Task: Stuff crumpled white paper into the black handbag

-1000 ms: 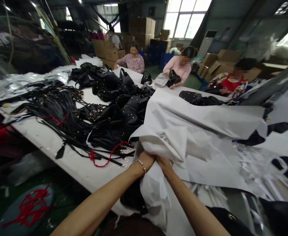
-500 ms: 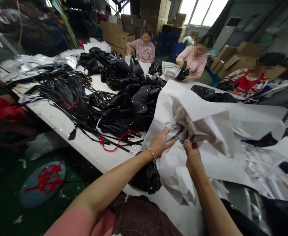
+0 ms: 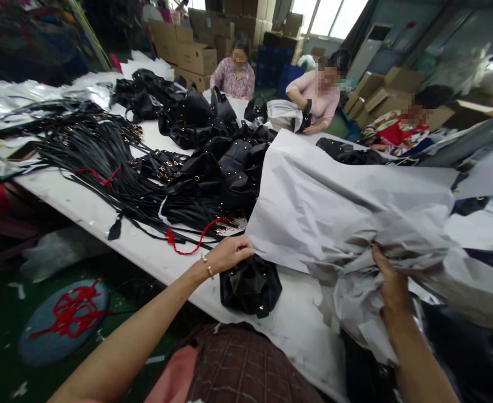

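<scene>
A large sheet of white tissue paper (image 3: 334,196) lies spread over the white table (image 3: 103,224). My left hand (image 3: 227,253) pinches the sheet's near left corner. My right hand (image 3: 391,285) grips a crumpled bunch of the same paper off to the right. A small black studded bag (image 3: 250,285) sits at the table's front edge, just below my left hand and uncovered.
A heap of black bags (image 3: 225,162) and a tangle of black straps (image 3: 103,162) with red cord (image 3: 187,240) fill the table's left half. Three people sit along the far side handling bags. Cardboard boxes (image 3: 196,53) stack behind them. A round pad with red cord (image 3: 61,319) lies on the floor.
My hands were together on the bunched paper over the black bag. They have drawn apart, the right hand pulling the paper right, leaving the bag exposed.
</scene>
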The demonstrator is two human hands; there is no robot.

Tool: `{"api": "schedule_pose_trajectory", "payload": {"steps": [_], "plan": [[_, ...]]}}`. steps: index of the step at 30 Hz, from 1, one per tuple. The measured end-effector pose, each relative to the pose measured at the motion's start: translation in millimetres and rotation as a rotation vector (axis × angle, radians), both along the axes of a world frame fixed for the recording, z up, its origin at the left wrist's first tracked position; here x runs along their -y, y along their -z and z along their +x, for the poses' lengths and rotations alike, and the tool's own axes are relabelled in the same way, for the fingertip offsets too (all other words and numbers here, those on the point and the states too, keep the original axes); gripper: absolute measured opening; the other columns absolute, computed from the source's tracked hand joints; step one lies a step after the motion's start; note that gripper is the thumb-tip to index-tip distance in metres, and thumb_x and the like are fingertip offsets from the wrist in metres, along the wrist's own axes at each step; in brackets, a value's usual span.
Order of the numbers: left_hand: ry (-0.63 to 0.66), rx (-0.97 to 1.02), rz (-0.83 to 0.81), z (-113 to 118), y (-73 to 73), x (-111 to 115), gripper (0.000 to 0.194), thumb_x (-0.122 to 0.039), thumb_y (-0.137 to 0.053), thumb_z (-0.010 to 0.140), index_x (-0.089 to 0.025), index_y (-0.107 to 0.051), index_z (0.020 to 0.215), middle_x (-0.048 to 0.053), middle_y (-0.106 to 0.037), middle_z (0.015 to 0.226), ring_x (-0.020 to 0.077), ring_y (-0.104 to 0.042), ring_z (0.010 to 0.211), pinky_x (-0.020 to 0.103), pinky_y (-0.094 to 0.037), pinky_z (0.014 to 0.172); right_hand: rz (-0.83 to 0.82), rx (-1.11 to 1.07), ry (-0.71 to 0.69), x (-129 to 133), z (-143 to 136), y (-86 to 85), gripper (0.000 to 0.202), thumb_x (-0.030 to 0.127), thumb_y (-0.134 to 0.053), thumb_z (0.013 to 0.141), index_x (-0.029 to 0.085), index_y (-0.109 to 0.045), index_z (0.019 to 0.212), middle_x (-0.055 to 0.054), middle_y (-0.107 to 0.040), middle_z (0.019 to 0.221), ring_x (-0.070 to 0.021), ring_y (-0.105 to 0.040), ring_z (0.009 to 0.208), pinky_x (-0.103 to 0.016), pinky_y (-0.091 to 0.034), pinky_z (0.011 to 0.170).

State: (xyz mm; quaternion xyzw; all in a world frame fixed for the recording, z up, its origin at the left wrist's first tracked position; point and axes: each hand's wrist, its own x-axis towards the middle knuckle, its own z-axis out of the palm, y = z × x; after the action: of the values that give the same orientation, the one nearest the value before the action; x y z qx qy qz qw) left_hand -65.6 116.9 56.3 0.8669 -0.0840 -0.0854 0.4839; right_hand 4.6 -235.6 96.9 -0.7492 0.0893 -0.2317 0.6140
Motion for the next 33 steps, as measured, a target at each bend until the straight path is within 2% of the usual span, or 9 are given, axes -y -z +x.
{"api": "schedule_pose_trajectory", "payload": {"steps": [3, 7, 10, 13, 17, 23, 26, 30, 33], "plan": [[0.001, -0.049, -0.007, -43.0, 29.8, -27.4, 0.031, -0.011, -0.046, 0.078, -0.019, -0.065, 0.101, 0.004, -0.067, 0.103, 0.0196, -0.060, 0.098, 0.032, -0.047, 0.088, -0.234, -0.002, 0.000, 34.9, -20.8, 16.9, 0.050, 0.047, -0.076, 0.064, 0.028, -0.067, 0.110, -0.002, -0.059, 0.128, -0.0258, -0.045, 0.132, -0.039, -0.023, 0.121], [0.148, -0.109, -0.135, -73.5, 44.1, -19.8, 0.073, -0.008, -0.059, 0.066, -0.023, -0.044, 0.136, 0.007, -0.046, 0.144, 0.0228, -0.039, 0.134, 0.039, -0.027, 0.115, 0.072, -0.587, -0.236, 31.4, -60.5, 41.1, 0.040, 0.052, -0.081, 0.052, 0.021, -0.070, 0.074, -0.007, -0.069, 0.080, -0.0334, -0.065, 0.091, -0.051, -0.047, 0.098], [0.105, -0.098, -0.154, -64.2, 48.5, 4.2, 0.072, -0.016, -0.069, 0.067, -0.020, -0.045, 0.135, 0.010, -0.048, 0.141, 0.0269, -0.044, 0.130, 0.042, -0.030, 0.114, 0.318, -0.860, -0.724, -9.8, -82.6, 48.4, 0.040, 0.056, -0.073, 0.067, 0.016, -0.070, 0.070, -0.008, -0.068, 0.071, -0.0267, -0.066, 0.073, -0.046, -0.053, 0.084], [0.039, -0.074, -0.251, -40.8, 54.4, 20.4, 0.052, -0.022, -0.064, 0.075, -0.019, -0.050, 0.125, 0.007, -0.062, 0.117, 0.0247, -0.057, 0.107, 0.042, -0.043, 0.101, 0.224, -0.782, -1.048, -59.8, -84.0, 52.1, 0.041, 0.057, -0.072, 0.070, 0.016, -0.072, 0.071, -0.010, -0.070, 0.080, -0.0266, -0.065, 0.088, -0.045, -0.048, 0.096], [0.047, 0.018, -0.450, -14.6, 55.2, 24.2, 0.050, -0.012, -0.057, 0.071, -0.018, -0.053, 0.121, 0.005, -0.063, 0.116, 0.0225, -0.056, 0.110, 0.039, -0.040, 0.104, 0.144, -0.761, -1.072, -104.3, -69.0, 62.3, 0.039, 0.050, -0.079, 0.066, 0.018, -0.074, 0.088, -0.008, -0.072, 0.097, -0.0276, -0.058, 0.112, -0.049, -0.033, 0.113], [-0.004, 0.086, -0.543, 4.0, 42.9, 30.0, 0.030, -0.014, -0.057, 0.070, -0.017, -0.061, 0.100, 0.003, -0.068, 0.100, 0.0196, -0.060, 0.093, 0.032, -0.048, 0.087, 0.143, -0.728, -1.112, -130.1, -61.8, 63.6, 0.043, 0.051, -0.080, 0.064, 0.017, -0.073, 0.090, -0.006, -0.072, 0.089, -0.0272, -0.058, 0.112, -0.050, -0.031, 0.114], [0.039, 0.205, -0.369, 10.3, 42.2, 24.0, 0.028, -0.017, -0.060, 0.073, -0.017, -0.062, 0.101, 0.003, -0.069, 0.096, 0.0193, -0.063, 0.087, 0.030, -0.050, 0.079, 0.117, -0.748, -1.131, -129.0, -63.8, 45.8, 0.044, 0.051, -0.079, 0.065, 0.018, -0.072, 0.092, -0.006, -0.072, 0.091, -0.0277, -0.059, 0.110, -0.048, -0.036, 0.111], [0.249, 0.410, 0.171, 20.5, 55.1, -2.2, 0.035, -0.007, -0.058, 0.072, -0.017, -0.061, 0.105, 0.007, -0.070, 0.097, 0.0220, -0.066, 0.088, 0.030, -0.051, 0.078, 0.095, -0.791, -1.048, -117.0, -66.9, 16.6, 0.047, 0.040, -0.082, 0.064, 0.018, -0.070, 0.104, -0.005, -0.071, 0.103, -0.0243, -0.062, 0.106, -0.040, -0.043, 0.104], [0.250, 0.602, 0.387, 21.1, 66.2, -22.7, 0.032, -0.016, -0.062, 0.081, -0.015, -0.058, 0.113, 0.011, -0.068, 0.104, 0.0246, -0.064, 0.096, 0.036, -0.051, 0.084, 0.159, -0.907, -0.918, -111.5, -68.1, 9.2, 0.038, 0.045, -0.081, 0.062, 0.015, -0.072, 0.084, -0.004, -0.071, 0.074, -0.0185, -0.065, 0.070, -0.031, -0.054, 0.073]]}}
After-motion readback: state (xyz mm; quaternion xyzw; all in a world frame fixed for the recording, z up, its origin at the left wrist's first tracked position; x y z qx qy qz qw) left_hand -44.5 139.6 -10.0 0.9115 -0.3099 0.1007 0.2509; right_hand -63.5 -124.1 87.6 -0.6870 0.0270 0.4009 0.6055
